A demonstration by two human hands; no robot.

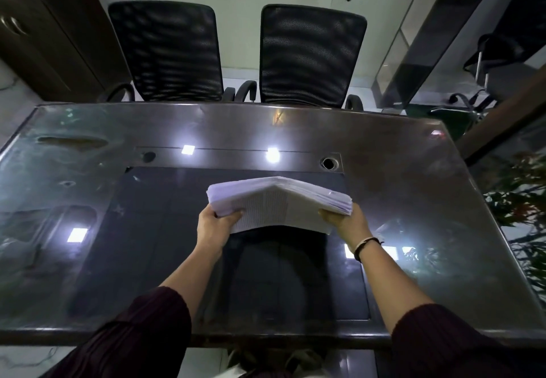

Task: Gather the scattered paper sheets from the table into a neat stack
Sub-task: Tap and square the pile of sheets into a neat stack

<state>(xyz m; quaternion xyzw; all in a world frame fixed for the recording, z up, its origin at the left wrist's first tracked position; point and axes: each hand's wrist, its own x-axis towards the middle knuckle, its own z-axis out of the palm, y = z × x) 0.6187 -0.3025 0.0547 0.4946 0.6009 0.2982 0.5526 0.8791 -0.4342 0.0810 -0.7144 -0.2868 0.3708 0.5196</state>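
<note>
Gripping a thick white paper stack (280, 200) at both ends, hands (217, 224) (348, 224) bow it upward, long axis left-right, seemingly above the glossy dark glass-topped desk (413, 200).

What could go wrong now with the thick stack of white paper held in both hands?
The thick white paper stack bows upward in the middle, held only at its ends by the left hand and right hand; the sheets might fan out or slip. On the glossy dark glass tabletop, loose sheets could probably slide.

Dark maroon ribbed sleeves (141, 327) pushed up both forearms, thin dark-and-light bracelet (364, 246) on the right wrist
</note>
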